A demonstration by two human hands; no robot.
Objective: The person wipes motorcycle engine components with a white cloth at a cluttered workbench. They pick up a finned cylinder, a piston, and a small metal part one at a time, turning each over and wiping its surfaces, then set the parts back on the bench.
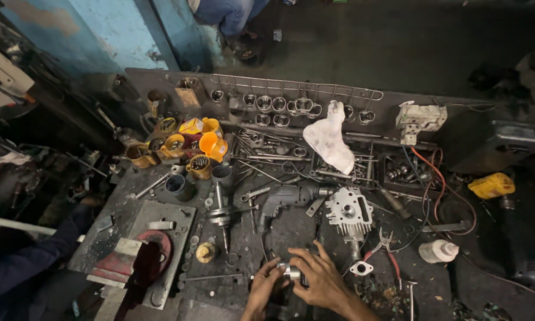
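Item in hand: our left hand [261,290] and right hand [322,279] both close their fingers around a small shiny metal cylinder [292,273], held between them low over the near middle of the dark workbench [291,232]. Just beyond we list a grey power drill [286,199] and a finned cylinder head [349,213]; right of the right hand, red-handled pliers [387,252] and a white bottle [438,251]. Farther out: a white rag [330,139], yellow cups [211,145], a red vise [138,260] to the left.
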